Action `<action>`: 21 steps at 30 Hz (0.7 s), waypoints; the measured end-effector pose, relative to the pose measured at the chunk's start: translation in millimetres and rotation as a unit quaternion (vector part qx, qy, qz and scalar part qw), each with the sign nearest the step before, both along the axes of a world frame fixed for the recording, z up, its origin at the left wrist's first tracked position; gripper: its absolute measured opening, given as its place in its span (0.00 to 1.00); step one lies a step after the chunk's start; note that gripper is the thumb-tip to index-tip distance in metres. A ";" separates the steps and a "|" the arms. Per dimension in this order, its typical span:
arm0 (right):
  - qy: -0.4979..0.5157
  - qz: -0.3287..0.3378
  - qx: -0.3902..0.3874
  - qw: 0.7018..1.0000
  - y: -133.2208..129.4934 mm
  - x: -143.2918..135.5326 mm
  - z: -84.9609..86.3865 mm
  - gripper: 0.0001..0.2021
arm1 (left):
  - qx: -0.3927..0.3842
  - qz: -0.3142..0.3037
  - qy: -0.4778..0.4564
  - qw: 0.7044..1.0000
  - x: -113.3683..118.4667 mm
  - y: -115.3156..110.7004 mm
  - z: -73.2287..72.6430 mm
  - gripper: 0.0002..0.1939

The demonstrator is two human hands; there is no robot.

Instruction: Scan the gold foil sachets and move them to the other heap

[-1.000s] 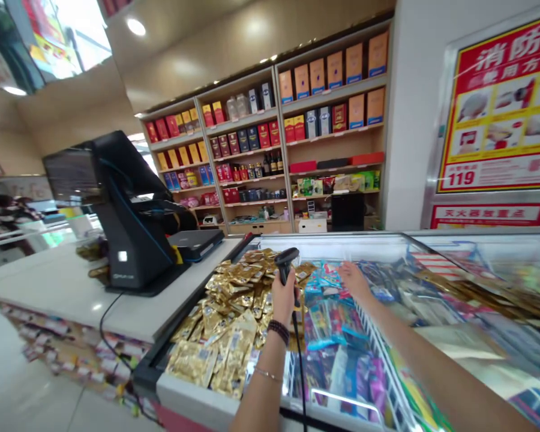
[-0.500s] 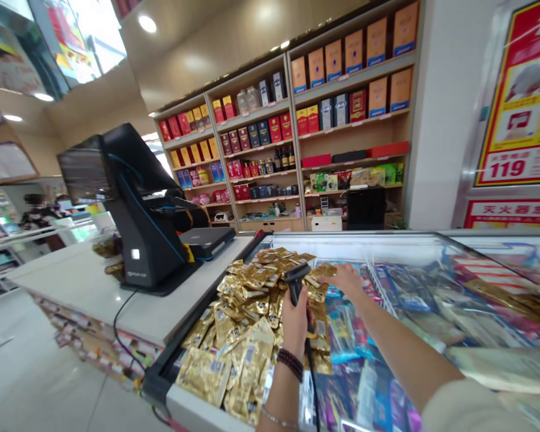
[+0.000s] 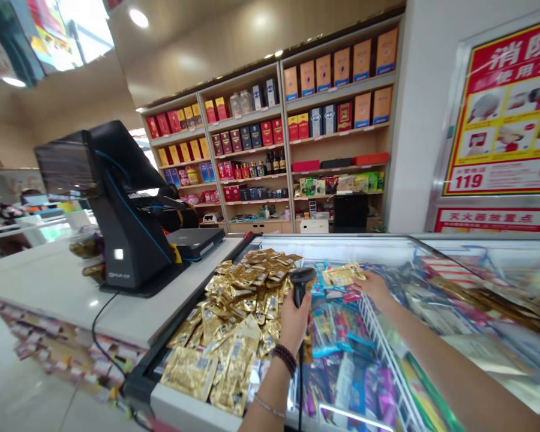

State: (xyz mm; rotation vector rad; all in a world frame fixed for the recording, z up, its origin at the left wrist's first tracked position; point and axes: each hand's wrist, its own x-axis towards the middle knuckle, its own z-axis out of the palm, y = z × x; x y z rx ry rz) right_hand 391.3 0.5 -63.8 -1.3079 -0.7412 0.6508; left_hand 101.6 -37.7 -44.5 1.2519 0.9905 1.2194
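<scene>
My left hand [image 3: 293, 321] is wrapped round the handle of a black barcode scanner [image 3: 302, 277], whose cord hangs down past my wrist. To its right, my right hand [image 3: 374, 289] pinches the edge of a gold foil packet [image 3: 343, 274] above the freezer's glass top. A heap of similar gold packets [image 3: 238, 306] covers the left end of the glass, close to my left hand. Under the glass lie blue and purple packaged goods [image 3: 342, 327] and a white wire divider [image 3: 382, 348].
Left of the freezer [image 3: 162, 393] stands a white counter [image 3: 58, 294] with a black checkout terminal [image 3: 130, 240] and a loose cable. More gold packets [image 3: 490, 300] lie at the far right. Shelves of boxes [image 3: 270, 129] line the back wall.
My right hand has drawn one gold packet rightward, away from the heap. The scanner remains in my left hand, and the view has turned slightly right.
</scene>
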 end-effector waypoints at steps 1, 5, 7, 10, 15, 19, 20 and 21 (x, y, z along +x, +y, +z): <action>0.021 -0.003 -0.013 1.000 -10.6 9.0 -1.3 0.11 | -0.001 -0.006 0.008 1.000 3.5 -2.5 1.1 0.29; 0.111 -0.003 -0.026 0.994 -51.9 39.8 -6.0 0.11 | 0.008 -0.037 0.016 0.999 26.6 -13.1 5.9 0.30; 0.129 -0.013 -0.010 0.991 -71.4 51.4 -7.5 0.11 | 0.013 -0.055 0.012 0.998 43.0 -19.9 7.7 0.32; 0.142 -0.019 0.019 0.990 -98.3 64.7 -9.1 0.11 | 0.026 -0.105 -0.010 0.994 69.4 -33.1 10.7 0.35; 0.122 -0.011 0.072 0.990 -125.3 75.2 -13.5 0.07 | 0.031 -0.180 -0.045 0.982 103.9 -55.8 20.2 0.35; 0.126 -0.021 0.079 0.989 -122.8 74.7 -16.1 0.10 | 0.018 -0.192 -0.032 0.981 114.1 -64.1 23.3 0.32; 0.128 -0.027 0.078 0.988 -120.0 74.5 -16.3 0.09 | 0.014 -0.192 -0.027 0.981 114.2 -64.6 22.1 0.31; 0.130 -0.034 0.077 0.988 -116.9 74.7 -16.5 0.08 | 0.011 -0.192 -0.024 0.981 113.5 -64.9 20.3 0.32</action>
